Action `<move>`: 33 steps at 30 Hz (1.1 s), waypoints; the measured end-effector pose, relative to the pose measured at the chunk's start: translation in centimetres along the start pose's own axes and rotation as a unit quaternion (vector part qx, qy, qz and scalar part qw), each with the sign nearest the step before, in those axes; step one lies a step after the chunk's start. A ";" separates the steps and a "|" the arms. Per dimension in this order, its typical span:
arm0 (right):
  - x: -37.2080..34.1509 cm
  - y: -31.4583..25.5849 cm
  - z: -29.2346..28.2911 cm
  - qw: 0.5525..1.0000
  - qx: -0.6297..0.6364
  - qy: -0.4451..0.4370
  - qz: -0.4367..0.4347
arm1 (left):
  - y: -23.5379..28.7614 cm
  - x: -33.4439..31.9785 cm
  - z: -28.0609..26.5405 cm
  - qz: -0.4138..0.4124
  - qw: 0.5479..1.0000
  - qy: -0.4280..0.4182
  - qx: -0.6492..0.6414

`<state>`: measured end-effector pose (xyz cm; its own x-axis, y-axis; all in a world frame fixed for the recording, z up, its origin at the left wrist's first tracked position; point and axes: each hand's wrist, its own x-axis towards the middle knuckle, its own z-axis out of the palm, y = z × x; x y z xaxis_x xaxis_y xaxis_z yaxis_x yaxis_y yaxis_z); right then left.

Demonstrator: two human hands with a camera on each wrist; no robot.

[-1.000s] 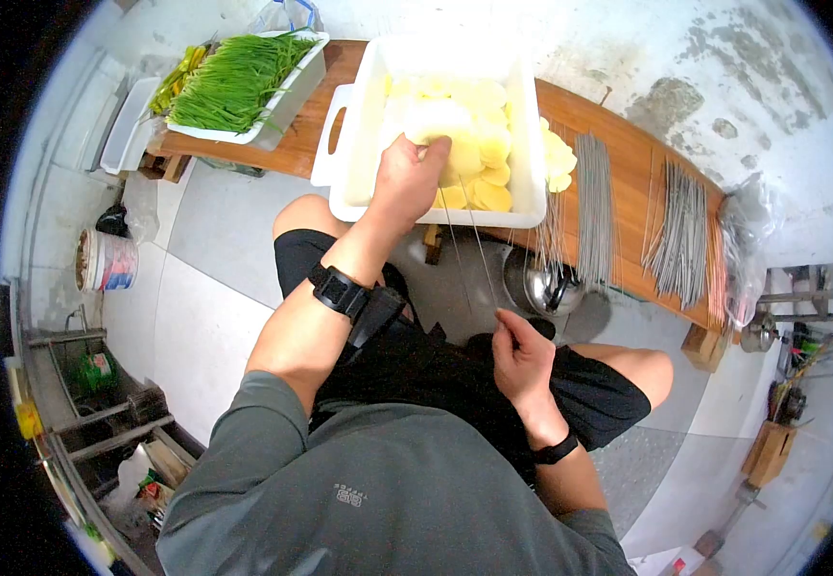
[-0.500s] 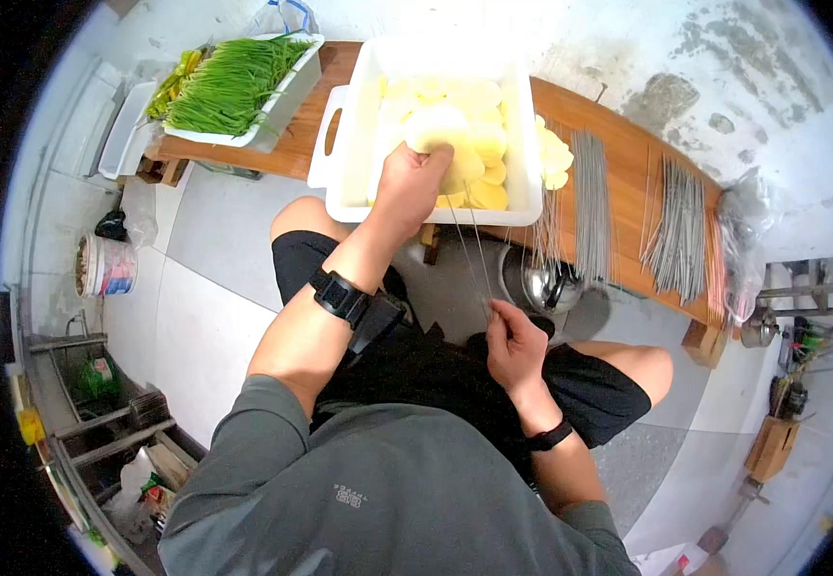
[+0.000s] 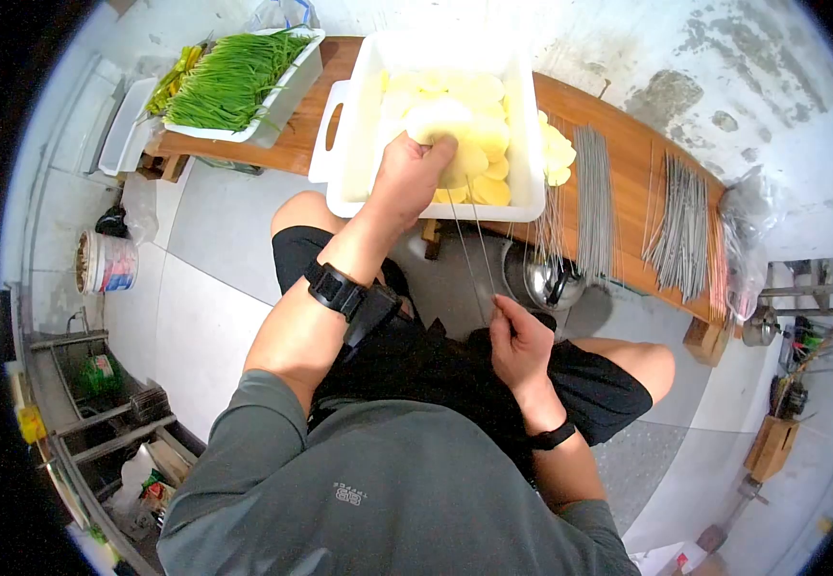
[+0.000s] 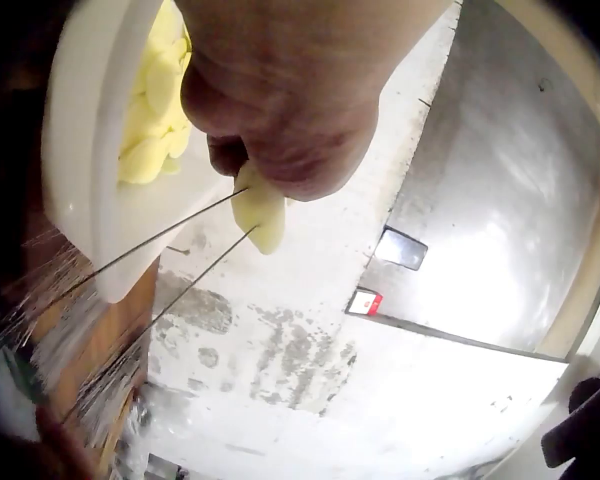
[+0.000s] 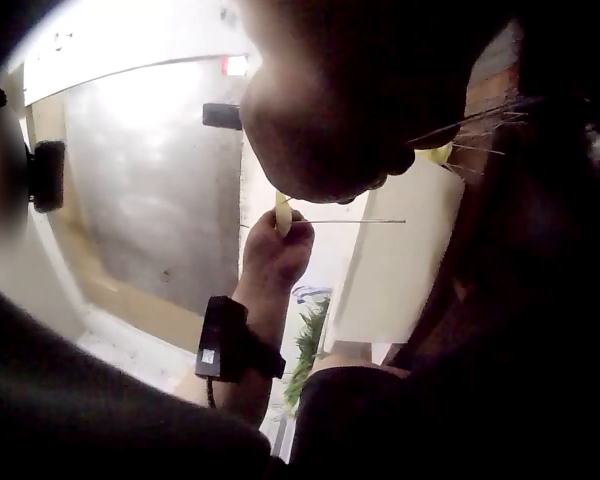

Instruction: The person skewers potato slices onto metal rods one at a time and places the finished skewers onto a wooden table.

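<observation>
Over the near side of a white tub (image 3: 338, 197) of yellow slices (image 3: 491, 192), my left hand (image 3: 409, 180) pinches pale yellow slices (image 3: 462, 165) between thumb and fingers. Two thin metal skewers (image 3: 483, 257) run from those slices down toward my right hand (image 3: 522, 348), whose thumb and curled fingers pinch at least one near its end. The left wrist view shows both skewers (image 4: 201, 275) entering a slice (image 4: 262, 208) under the left hand (image 4: 290, 110). In the right wrist view the right hand (image 5: 325, 110) is dark, and its fingertips are partly hidden.
Bundles of grey skewers (image 3: 593, 202) lie on the wooden bench (image 3: 632, 120) to the right, beside threaded slices (image 3: 557, 154). A tray of green stalks (image 3: 234, 86) stands at the left. A metal pot (image 3: 543, 280) is on the floor beneath the bench.
My right hand has risen slightly and moved a little left from where it was a second ago, and the skewers' lower ends have come closer together. The left hand stays almost in place, holding the slices.
</observation>
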<state>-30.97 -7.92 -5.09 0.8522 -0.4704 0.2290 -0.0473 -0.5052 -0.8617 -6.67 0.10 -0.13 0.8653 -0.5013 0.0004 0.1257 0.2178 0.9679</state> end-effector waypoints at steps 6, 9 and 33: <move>0.0 -0.4 -0.1 1.000 0.005 -0.004 0.012 | -0.1 0.0 0.0 -0.004 0.999 -0.010 -0.041; 0.1 -0.4 0.0 1.000 0.016 -0.002 0.010 | 0.1 -0.2 0.3 -0.015 0.998 -0.003 -0.056; 1.0 -1.8 -1.0 0.996 0.057 -0.013 0.073 | -0.2 -0.9 0.7 0.008 0.998 -0.022 -0.049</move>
<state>-30.53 -8.20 -2.86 0.8543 -0.5123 0.0875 -0.1132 -0.3478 -0.9307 -7.84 -0.06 -0.15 0.8453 -0.5335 0.0299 0.1605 0.3070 0.9381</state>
